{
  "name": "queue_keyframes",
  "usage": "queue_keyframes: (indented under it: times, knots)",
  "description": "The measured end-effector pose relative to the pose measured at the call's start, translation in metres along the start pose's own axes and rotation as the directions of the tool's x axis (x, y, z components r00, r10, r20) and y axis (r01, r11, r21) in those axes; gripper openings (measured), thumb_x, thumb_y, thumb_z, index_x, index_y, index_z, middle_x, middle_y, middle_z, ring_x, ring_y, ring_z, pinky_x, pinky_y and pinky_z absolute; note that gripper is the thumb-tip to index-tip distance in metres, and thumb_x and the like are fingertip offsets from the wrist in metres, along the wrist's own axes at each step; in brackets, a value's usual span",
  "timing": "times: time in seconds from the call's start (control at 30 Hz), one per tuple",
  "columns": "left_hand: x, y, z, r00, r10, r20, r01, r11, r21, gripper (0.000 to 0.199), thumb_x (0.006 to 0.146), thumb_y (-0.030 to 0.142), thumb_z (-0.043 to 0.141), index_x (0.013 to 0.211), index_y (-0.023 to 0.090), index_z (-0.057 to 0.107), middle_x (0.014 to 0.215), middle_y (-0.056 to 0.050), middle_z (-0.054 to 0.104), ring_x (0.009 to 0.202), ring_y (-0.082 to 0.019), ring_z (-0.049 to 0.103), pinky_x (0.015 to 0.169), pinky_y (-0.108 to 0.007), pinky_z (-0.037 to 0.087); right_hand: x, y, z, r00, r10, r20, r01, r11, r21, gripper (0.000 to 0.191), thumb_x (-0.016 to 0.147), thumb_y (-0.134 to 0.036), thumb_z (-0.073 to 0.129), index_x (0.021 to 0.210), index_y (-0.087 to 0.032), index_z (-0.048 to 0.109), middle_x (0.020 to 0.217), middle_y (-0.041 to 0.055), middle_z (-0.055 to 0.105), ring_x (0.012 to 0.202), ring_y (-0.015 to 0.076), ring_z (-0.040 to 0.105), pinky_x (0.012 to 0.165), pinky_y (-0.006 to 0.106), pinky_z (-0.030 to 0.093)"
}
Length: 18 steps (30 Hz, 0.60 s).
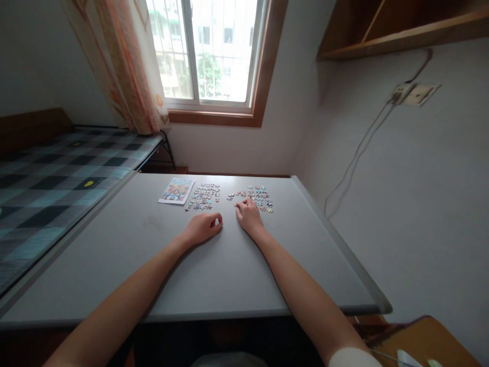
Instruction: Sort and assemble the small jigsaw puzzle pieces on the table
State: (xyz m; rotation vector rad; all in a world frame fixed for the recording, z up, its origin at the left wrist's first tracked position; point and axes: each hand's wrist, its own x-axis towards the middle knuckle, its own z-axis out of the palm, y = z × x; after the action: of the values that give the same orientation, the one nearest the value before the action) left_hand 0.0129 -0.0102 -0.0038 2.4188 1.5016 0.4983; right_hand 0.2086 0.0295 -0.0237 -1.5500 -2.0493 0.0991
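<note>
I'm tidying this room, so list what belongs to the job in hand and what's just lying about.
Job in hand:
- left group of puzzle pieces
- right group of puzzle pieces, at the right hand
- picture sheet, probably for reference
- table, as work surface

Just around:
- checked bedding
- curtain
- wall socket

Looks like somebody's bedroom to me: checked bed (69,176) at ten o'clock, window (217,56) with flowered curtain (124,66) at twelve, wooden shelf (401,42) at two.
</note>
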Motion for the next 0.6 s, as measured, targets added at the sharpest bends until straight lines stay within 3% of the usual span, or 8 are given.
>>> queue_keyframes:
  times: [0.23, 0.47, 0.6]
  knots:
    - [-0.0012, 0.001, -0.001, 1.0, -0.016, 0.02, 0.016, 1.0, 0.005, 0.023, 0.084, 0.039, 0.044, 0.087, 0.023, 0.062, 0.065, 0.002, 0.059, 0.056, -0.011, 0.049, 0.054, -0.023, 0.028, 0.0044, 0.0059, 0.002, 0.997, 0.074, 0.009, -0.074, 0.983, 0.165, 0.014, 0.083, -0.026, 0.058, 0.085, -0.015, 0.067, 0.09, 0.0072, 0.055, 0.084, 0.0168, 0.053, 0.084, 0.028, 0.041]
    - [-0.0017, 0.0023, -0.002, 1.0, 0.008, 0.011, -0.008, 1.0, 0.0, 0.022, 0.084, 0.038, 0.045, 0.088, 0.024, 0.061, 0.064, 0.003, 0.059, 0.057, -0.011, 0.049, 0.055, -0.023, 0.028, 0.0034, 0.0066, -0.0049, 0.994, 0.098, 0.043, -0.106, 0.957, 0.269, 0.005, 0.075, -0.021, 0.063, 0.076, -0.016, 0.063, 0.079, 0.0046, 0.06, 0.078, 0.0165, 0.053, 0.079, 0.031, 0.042]
    - [-0.0012, 0.0013, 0.0006, 1.0, 0.014, -0.004, -0.014, 1.0, 0.008, 0.022, 0.085, 0.038, 0.045, 0.09, 0.024, 0.062, 0.063, 0.003, 0.058, 0.056, -0.011, 0.05, 0.055, -0.023, 0.028, -0.0004, 0.0035, -0.0059, 0.997, 0.065, 0.047, -0.08, 0.841, 0.535, 0.008, 0.075, -0.022, 0.06, 0.081, -0.017, 0.063, 0.074, 0.002, 0.063, 0.069, 0.0133, 0.056, 0.069, 0.027, 0.044]
